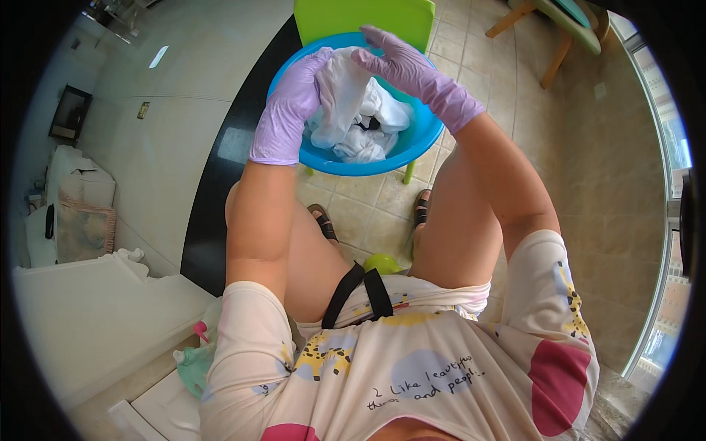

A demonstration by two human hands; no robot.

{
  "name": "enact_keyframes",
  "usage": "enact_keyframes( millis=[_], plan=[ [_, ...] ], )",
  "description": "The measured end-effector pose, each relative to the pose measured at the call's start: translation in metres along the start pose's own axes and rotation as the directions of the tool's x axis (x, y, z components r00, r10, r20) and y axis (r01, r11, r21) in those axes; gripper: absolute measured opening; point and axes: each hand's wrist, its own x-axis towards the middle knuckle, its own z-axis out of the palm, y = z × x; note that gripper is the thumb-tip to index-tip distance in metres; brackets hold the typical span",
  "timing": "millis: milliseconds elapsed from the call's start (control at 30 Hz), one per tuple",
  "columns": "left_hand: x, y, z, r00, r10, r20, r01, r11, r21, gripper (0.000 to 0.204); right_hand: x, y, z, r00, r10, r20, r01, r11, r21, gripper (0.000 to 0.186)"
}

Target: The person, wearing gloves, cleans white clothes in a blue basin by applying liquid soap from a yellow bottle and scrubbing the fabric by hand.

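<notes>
Both of my hands wear thin lilac gloves over a blue basin (379, 167). My left hand (293, 92) is closed on a white cloth (340, 92), lifted at the basin's left side and hanging down into it. At the basin's far right, my right hand (406, 67) has its fingers apart. Its thumb lies close to the cloth's upper edge, and I cannot tell whether they touch. Crumpled white laundry (373, 132) with a small dark patch lies in the basin below my hands. Part of the laundry is hidden behind the raised cloth.
The basin stands on a green chair (364, 16) between my knees. A dark strip (234, 140) runs along the floor at left. A white cabinet (103, 323) and a green bottle (195, 364) are near left. A wooden-legged seat (553, 33) stands far right, beside the window (673, 140).
</notes>
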Motion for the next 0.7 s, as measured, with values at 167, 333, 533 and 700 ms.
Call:
enact_keyframes(
  millis=[167, 333, 533, 700],
  plan=[
    [-0.005, -0.001, 0.001, 0.999, 0.001, -0.052, 0.0, 1.0, 0.023, 0.021, -0.005, 0.01, 0.01, 0.89, 0.367, 0.272, -0.426, 0.882, 0.202, 0.05],
    [-0.009, 0.007, -0.014, 0.988, -0.117, 0.099, 0.093, 0.972, 0.215, 0.022, 0.001, 0.03, -0.001, 0.871, 0.45, 0.195, -0.478, 0.689, 0.544, 0.032],
    [0.02, -0.023, -0.01, 0.979, -0.06, -0.196, 0.064, 0.998, 0.017, 0.026, 0.005, 0.013, 0.019, 0.908, 0.418, -0.021, -0.341, 0.767, 0.543, 0.033],
    [0.055, -0.029, -0.092, 0.874, 0.09, 0.478, -0.101, 0.995, -0.001, 0.021, 0.011, -0.076, 0.068, 0.967, 0.067, 0.247, -0.032, 0.989, -0.143, 0.027]
  ],
)
